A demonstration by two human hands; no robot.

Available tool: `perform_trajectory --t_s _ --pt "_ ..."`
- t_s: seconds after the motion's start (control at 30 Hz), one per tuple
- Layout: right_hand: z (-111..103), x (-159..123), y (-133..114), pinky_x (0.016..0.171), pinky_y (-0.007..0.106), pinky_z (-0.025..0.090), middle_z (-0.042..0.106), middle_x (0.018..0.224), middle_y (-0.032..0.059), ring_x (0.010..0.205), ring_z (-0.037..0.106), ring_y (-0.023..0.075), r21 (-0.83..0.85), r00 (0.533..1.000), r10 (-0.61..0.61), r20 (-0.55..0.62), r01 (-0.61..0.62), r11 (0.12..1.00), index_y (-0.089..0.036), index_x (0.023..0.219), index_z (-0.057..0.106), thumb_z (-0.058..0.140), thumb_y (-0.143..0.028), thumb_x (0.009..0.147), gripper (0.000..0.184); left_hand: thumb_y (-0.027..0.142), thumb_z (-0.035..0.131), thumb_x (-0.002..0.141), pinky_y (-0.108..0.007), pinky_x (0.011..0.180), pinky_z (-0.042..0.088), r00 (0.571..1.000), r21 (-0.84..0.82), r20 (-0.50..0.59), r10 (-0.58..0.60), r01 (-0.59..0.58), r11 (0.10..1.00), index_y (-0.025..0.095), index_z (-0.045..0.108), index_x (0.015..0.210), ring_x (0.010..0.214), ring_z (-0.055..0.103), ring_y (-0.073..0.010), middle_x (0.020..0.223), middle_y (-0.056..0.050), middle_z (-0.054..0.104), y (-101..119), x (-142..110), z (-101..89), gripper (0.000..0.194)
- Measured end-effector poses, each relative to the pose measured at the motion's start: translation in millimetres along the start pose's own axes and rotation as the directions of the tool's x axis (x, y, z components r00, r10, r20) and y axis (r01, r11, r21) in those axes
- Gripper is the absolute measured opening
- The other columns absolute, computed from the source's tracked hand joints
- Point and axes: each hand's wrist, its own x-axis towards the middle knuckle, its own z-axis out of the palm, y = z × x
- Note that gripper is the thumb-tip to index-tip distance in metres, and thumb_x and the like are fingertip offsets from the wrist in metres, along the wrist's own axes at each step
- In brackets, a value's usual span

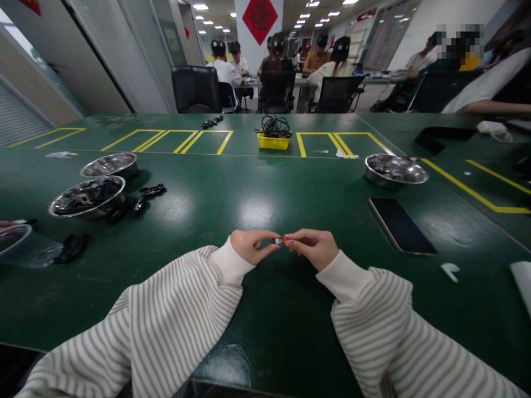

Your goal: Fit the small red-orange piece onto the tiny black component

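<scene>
Between my two hands, over the green table (257,190), is a small part (277,241) with white, black and orange areas; its exact kind is too small to make out. My left hand (251,245) pinches its left end between thumb and forefinger. At the orange end, the fingertips of my right hand (314,247) are closed on the same part. My fingers hide some of it. Both forearms come in from the near edge in striped sleeves.
At left stand a metal bowl of black parts (58,209), a second metal bowl (131,161), loose black pieces (152,190) and a clear plastic cup (41,250). Rightward are another metal bowl (373,176), a phone (401,225) and a white earbud (450,271). A yellow bin (274,143) holds black cables.
</scene>
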Motion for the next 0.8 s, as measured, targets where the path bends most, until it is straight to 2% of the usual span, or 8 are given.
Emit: perform_trajectory --t_s 0.27,0.4,0.5,0.63,0.7,0.8 --pt "2.4 0.8 1.1 0.041 0.02 0.044 0.061 0.055 0.0004 0.048 0.056 0.0109 0.063 0.999 0.029 0.032 -0.031 0.998 -0.015 0.065 0.061 0.067 -0.024 0.057 0.014 0.036 0.053 0.07 -0.013 0.036 0.024 0.999 -0.029 -0.014 0.035 -0.036 0.999 0.017 0.064 0.079 0.031 0.028 -0.0012 0.037 0.007 0.04 0.1 1.0 -0.9 0.024" --pt "1.7 -0.5 -1.7 0.042 0.02 0.044 0.06 0.053 0.0004 0.048 0.056 0.0105 -0.016 1.0 0.009 0.022 -0.009 1.0 -0.015 0.063 0.062 0.066 -0.026 0.059 0.012 0.035 0.053 0.071 -0.014 0.036 0.023 1.0 -0.011 -0.004 0.016 -0.016 1.0 0.017 0.064 0.08 0.031 0.029 -0.0012 0.037 0.008 0.04 2.2 1.5 -1.7 0.023" --pt "0.9 -1.6 -2.9 0.045 0.022 0.045 0.063 0.061 0.0026 0.053 0.057 0.0117 -0.08 0.999 -0.023 0.031 0.025 0.996 -0.015 0.073 0.064 0.062 -0.027 0.063 0.016 0.037 0.052 0.071 -0.014 0.036 0.023 0.999 0.051 -0.005 -0.039 0.039 0.998 0.019 0.064 0.081 0.032 0.031 -0.0017 0.037 0.007 0.041 -1.1 2.0 -1.4 0.024" --pt "-0.2 -2.1 -1.0 0.045 0.021 0.045 0.064 0.07 0.0044 0.057 0.059 0.0121 -0.113 0.998 -0.026 0.061 0.033 0.993 -0.016 0.086 0.062 0.055 -0.029 0.07 0.021 0.04 0.051 0.072 -0.017 0.039 0.025 0.986 0.239 -0.09 -0.139 0.157 0.958 0.02 0.064 0.083 0.036 0.038 -0.0041 0.042 0.005 0.047 -21.9 5.1 -8.5 0.026" --pt "-0.9 -2.1 0.3 0.045 0.021 0.045 0.063 0.069 0.0044 0.057 0.058 0.0119 -0.122 0.997 -0.028 0.069 0.036 0.992 -0.015 0.086 0.061 0.053 -0.028 0.072 0.021 0.039 0.05 0.073 -0.019 0.042 0.026 0.981 0.358 -0.117 -0.157 0.189 0.914 0.021 0.063 0.086 0.041 0.042 -0.0062 0.046 0.003 0.051 -40.2 7.0 -17.7 0.026" --pt "-1.7 -2.1 1.0 0.045 0.022 0.046 0.063 0.068 0.0041 0.056 0.058 0.0116 -0.132 0.996 -0.038 0.086 0.049 0.99 -0.015 0.083 0.061 0.052 -0.027 0.072 0.019 0.038 0.048 0.075 -0.022 0.043 0.025 0.981 0.52 -0.099 -0.168 0.195 0.832 0.023 0.061 0.09 0.047 0.048 -0.0104 0.053 0.0 0.056 -73.2 7.7 -34.8 0.026"
